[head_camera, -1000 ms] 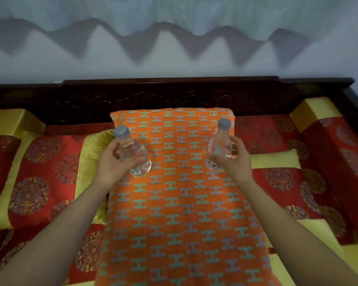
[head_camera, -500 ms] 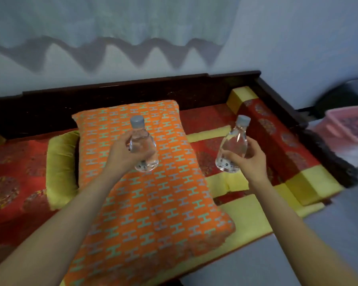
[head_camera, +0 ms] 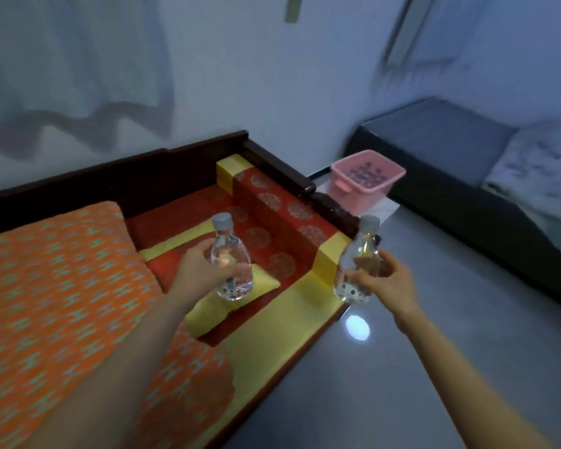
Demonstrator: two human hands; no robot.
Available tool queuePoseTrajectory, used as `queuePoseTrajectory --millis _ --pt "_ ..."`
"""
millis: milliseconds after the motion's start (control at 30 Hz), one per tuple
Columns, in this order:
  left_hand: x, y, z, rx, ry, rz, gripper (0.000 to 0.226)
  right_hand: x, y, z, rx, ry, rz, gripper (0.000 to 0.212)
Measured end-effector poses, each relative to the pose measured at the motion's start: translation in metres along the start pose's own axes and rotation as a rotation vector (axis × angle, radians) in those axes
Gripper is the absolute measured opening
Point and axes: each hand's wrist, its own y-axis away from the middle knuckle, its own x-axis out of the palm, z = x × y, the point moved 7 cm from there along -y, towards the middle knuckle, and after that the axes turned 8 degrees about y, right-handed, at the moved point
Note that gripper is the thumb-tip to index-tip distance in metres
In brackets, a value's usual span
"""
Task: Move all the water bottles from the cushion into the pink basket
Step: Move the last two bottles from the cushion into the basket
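My left hand grips a small clear water bottle with a grey cap, held upright above the red and yellow seat. A second clear bottle is upright in my right hand, past the seat's right edge and over the floor. The orange patterned cushion lies at the left with no bottle on its visible part. Beyond the sofa's armrest, the pink basket stands on a low white surface, up and to the right of both bottles. What lies inside it is too blurred to tell.
A dark wooden sofa frame with a red armrest bolster lies between my hands and the basket. A dark low bed or bench with a white bundle runs along the right. Shiny grey floor fills the lower right.
The view has swung to the right. Both hands carried their bottles off the orange cushion toward the sofa's right end, and the pink basket has come fully into view.
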Motion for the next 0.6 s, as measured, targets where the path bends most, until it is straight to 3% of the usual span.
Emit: queuePoseTrajectory --millis 133,233,467,600 --pt "0.108 -0.033 -0.028 0.015 0.019 0.071 0.067 -0.094 -0.042 -0.036 0.004 -0.012 -0.043 0.067" --pt "0.166 -0.052 -0.043 0.031 0.043 0.064 0.060 -0.148 -0.073 -0.054 0.001 -0.010 -0.087 0.061" --pt "0.281 -0.102 -0.059 0.048 -0.035 0.102 0.059 -0.236 -0.130 -0.107 0.015 -0.019 -0.183 0.071" --pt "0.333 -0.135 -0.069 0.078 -0.052 0.130 0.052 -0.267 -0.166 -0.134 0.036 -0.042 -0.215 0.068"
